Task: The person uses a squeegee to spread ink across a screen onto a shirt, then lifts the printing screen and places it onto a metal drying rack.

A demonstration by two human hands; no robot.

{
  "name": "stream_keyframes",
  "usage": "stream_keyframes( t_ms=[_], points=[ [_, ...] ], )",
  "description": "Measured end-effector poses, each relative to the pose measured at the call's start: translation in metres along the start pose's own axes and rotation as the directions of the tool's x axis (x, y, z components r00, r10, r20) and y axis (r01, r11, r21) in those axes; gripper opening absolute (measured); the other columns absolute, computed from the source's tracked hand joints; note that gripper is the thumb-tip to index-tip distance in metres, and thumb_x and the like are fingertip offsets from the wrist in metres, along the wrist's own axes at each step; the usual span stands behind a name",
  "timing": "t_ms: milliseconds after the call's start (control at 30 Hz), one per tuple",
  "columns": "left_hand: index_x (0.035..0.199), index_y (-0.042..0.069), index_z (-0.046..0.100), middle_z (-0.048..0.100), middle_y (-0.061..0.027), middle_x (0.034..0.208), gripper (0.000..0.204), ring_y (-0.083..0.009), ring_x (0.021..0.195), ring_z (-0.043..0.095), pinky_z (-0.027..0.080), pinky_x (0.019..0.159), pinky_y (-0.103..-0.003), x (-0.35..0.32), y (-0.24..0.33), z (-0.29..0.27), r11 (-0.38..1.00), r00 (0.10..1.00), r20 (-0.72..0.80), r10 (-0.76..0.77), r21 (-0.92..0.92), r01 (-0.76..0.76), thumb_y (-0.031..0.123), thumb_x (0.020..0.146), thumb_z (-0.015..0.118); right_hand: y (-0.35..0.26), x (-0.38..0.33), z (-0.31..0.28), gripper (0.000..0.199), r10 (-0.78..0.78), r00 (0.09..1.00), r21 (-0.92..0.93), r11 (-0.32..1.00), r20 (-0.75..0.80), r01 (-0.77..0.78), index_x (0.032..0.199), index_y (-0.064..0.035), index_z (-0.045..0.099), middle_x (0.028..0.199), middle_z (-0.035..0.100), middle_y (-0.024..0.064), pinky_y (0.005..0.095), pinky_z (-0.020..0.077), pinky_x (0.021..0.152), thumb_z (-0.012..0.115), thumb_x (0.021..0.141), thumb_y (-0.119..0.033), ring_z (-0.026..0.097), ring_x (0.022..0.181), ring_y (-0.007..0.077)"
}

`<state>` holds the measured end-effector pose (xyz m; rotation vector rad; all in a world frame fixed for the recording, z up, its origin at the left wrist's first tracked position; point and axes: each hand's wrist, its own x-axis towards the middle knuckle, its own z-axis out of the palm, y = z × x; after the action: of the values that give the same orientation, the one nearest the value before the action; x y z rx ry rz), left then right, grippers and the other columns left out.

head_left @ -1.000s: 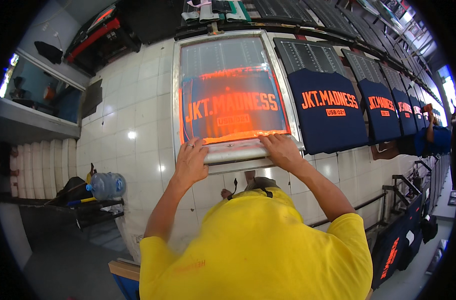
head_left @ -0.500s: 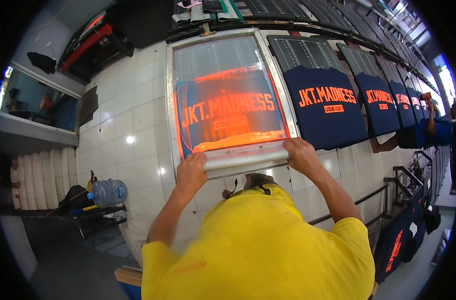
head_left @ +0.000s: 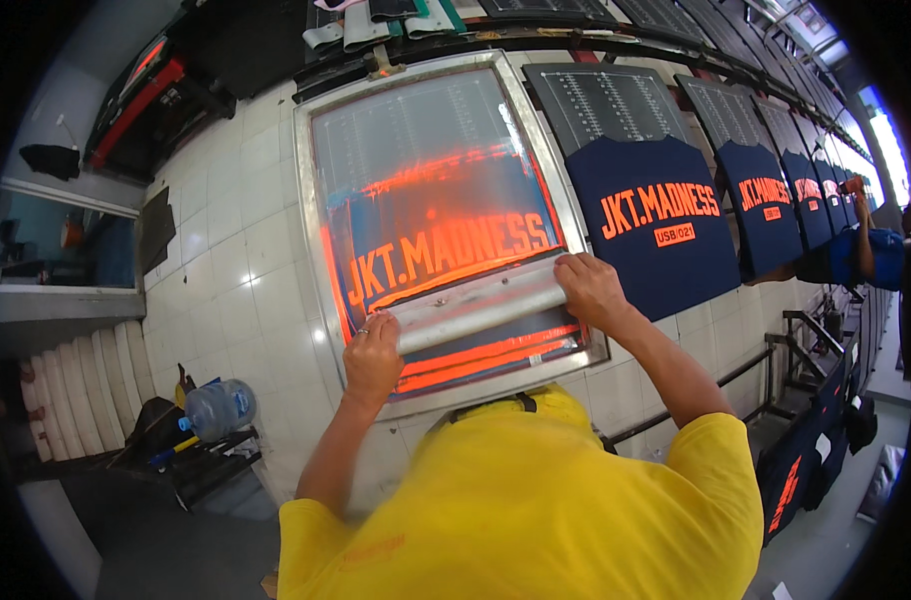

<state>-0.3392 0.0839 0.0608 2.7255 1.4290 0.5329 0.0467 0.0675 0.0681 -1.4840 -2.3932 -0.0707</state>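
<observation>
Starting at our left, a clear water bottle [head_left: 219,408] lies on a dark rack beside the white tiled bench [head_left: 241,250]; next comes our left hand [head_left: 372,358], fingers curled shut around the left end of the squeegee [head_left: 479,306], a long pale metal bar lying across the lower part of the printing screen [head_left: 431,215]; the screen, a metal-framed mesh smeared with orange ink, rests flat over the bench in front of us; we judge the squeegee to be stiff and fairly light, its holder smooth and likely slippery where ink has crept, so it is best gripped at both ends, well clear of the wet blade edge; the mesh itself looks taut and easily damaged, so pressure should stay even; further right, our right hand [head_left: 591,290] is clamped on the other end of the bar, fingers wrapped over its top; beyond it a navy shirt [head_left: 656,235] with orange lettering lies on the next pallet, with more shirts in a row behind, where another person's arm [head_left: 861,215] reaches in.
</observation>
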Motion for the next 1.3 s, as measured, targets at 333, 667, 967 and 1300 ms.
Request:
stream_keyframes(
  t_ms=[333, 667, 967, 1300],
  points=[
    [0.095, 0.005, 0.066, 0.069, -0.0119, 0.089, 0.03, -0.0302, 0.077, 0.069, 0.057, 0.067, -0.042, 0.105, -0.058, 0.018, 0.991, 0.99, 0.062, -0.129, 0.047, 0.126, -0.001, 0.066, 0.068, 0.086, 0.128, 0.02, 0.028, 0.0, 0.986, -0.005, 1.0, 0.168, 0.001, 0.086, -0.0065, 0.062, 0.089, 0.065, 0.0104, 0.0438, 0.0556, 0.073, 0.076, 0.062, -0.007, 0.066, 0.089, 0.0318],
    [0.095, 0.006, 0.069, 0.07, -0.0165, 0.089, 0.024, -0.0371, 0.08, 0.068, 0.055, 0.072, -0.048, 0.115, -0.07, -0.02, 0.977, 0.953, 0.217, -0.211, 0.022, 0.211, 0.003, 0.072, 0.064, 0.061, 0.141, -0.012, 0.017, 0.05, 0.971, -0.069, 0.997, 0.232, -0.035, 0.09, -0.0074, 0.066, 0.095, 0.068, 0.0108, 0.0449, 0.0544, 0.077, 0.067, 0.074, -0.01, 0.066, 0.089, 0.032],
    [0.098, 0.004, 0.065, 0.068, -0.0119, 0.094, 0.032, -0.0307, 0.083, 0.067, 0.056, 0.07, -0.042, -0.045, 0.001, -0.053, 0.986, 0.983, 0.137, -0.125, -0.09, 0.138, -0.005, 0.067, 0.062, -0.052, -0.013, -0.036, 0.02, 0.005, 0.997, 0.08, 0.997, 0.074, -0.011, 0.079, -0.0063, 0.058, 0.084, 0.061, 0.0093, 0.0409, 0.0542, 0.062, 0.066, 0.063, 0.001, 0.063, 0.08, 0.0292],
    [0.095, 0.002, 0.066, 0.07, -0.0118, 0.101, 0.03, -0.0265, 0.09, 0.07, 0.058, 0.072, -0.035, -0.092, 0.011, -0.032, 0.997, 1.0, -0.003, -0.03, -0.068, 0.03, -0.007, 0.067, 0.06, -0.092, -0.051, -0.025, 0.016, 0.017, 0.993, 0.041, 0.999, 0.115, -0.022, 0.083, -0.0023, 0.058, 0.09, 0.061, 0.0107, 0.0383, 0.0532, 0.07, 0.061, 0.068, 0.001, 0.06, 0.084, 0.0287]
  ],
)
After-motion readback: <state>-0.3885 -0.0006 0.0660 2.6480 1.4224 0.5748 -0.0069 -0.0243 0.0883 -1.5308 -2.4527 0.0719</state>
